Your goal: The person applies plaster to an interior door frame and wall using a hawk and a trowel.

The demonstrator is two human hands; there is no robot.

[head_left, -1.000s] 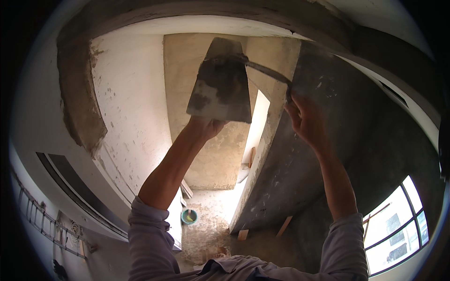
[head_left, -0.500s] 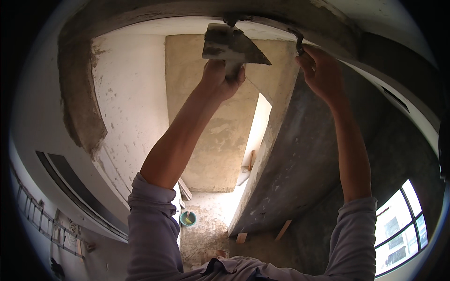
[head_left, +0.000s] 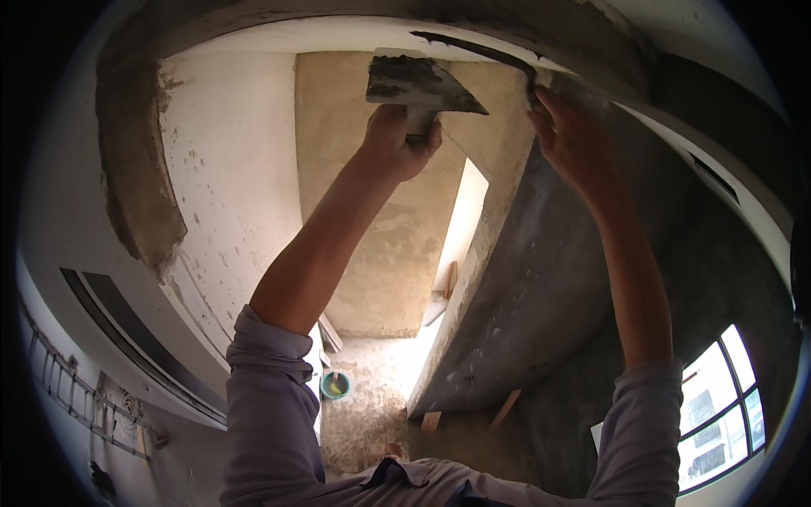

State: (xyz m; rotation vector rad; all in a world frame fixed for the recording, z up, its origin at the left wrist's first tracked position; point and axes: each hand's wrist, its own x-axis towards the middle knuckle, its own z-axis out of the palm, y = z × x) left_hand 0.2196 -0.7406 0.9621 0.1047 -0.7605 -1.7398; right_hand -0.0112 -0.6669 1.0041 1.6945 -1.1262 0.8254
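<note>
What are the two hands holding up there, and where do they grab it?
The left hand grips a mortar board by the handle underneath. The right hand holds a trowel by its handle end.

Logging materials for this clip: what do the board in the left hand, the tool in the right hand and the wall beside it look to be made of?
The board in the left hand looks like a flat mortar-caked plate, its base material hidden. The trowel in the right hand seems thin dark metal, seen edge-on. The wall looks like fresh grey cement plaster, matte and smooth.
</note>
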